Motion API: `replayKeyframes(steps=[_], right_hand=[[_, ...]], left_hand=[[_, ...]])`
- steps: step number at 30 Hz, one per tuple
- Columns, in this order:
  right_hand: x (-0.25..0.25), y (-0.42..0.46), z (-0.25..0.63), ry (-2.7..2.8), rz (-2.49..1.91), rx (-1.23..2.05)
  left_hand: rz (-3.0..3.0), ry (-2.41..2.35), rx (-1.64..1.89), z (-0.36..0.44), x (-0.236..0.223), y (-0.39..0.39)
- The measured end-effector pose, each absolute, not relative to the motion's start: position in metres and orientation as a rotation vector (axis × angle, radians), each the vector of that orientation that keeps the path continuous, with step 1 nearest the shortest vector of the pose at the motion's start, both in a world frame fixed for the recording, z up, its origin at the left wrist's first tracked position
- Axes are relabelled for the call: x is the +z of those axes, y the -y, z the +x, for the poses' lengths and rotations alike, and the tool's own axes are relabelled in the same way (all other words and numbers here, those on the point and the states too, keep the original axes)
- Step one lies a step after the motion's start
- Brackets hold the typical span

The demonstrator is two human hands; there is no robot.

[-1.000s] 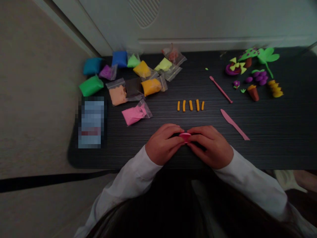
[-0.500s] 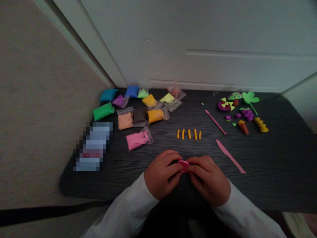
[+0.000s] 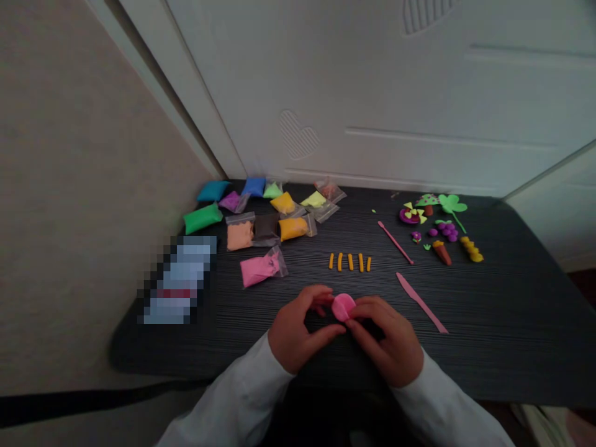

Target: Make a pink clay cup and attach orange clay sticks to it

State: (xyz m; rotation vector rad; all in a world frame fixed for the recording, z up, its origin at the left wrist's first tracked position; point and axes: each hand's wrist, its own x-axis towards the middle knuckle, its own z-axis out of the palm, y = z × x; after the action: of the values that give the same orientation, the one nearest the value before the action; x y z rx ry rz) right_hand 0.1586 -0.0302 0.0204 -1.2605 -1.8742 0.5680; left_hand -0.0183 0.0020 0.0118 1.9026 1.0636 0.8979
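A flat round pink clay disc point(image 3: 343, 307) is held just above the dark table point(image 3: 503, 335) near its front edge. My left hand point(image 3: 298, 329) pinches it from the left with thumb and fingers curled. My right hand point(image 3: 386, 341) grips it from the right with its fingertips. Both arms wear white sleeves. Beyond the hands lies a row of several short orange clay sticks point(image 3: 349, 262). A pink plastic knife point(image 3: 421, 302) lies to the right of my right hand.
Several bags of coloured clay point(image 3: 261, 230) lie at the back left, a pink bag point(image 3: 261, 270) nearest. A thin pink tool point(image 3: 395, 242) and small clay figures point(image 3: 440, 226) are at the back right. A blurred flat object point(image 3: 174, 279) lies at the left edge. A white door stands behind.
The view has tilted upward, showing more of the door. The pink disc now faces the camera more and looks flatter and wider between my fingers.
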Motion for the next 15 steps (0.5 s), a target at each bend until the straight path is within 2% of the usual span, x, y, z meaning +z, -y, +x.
replayKeyframes(steps=[7,15], right_hand=[[0.023,0.033,0.151,1.786,-1.26,0.623],[0.024,0.034,0.151,1.804,-1.192,0.623]], left_hand=[[1.726,-1.021,0.983,-0.015,0.015,0.001],[1.785,-0.999,0.93,-0.024,0.011,0.004]])
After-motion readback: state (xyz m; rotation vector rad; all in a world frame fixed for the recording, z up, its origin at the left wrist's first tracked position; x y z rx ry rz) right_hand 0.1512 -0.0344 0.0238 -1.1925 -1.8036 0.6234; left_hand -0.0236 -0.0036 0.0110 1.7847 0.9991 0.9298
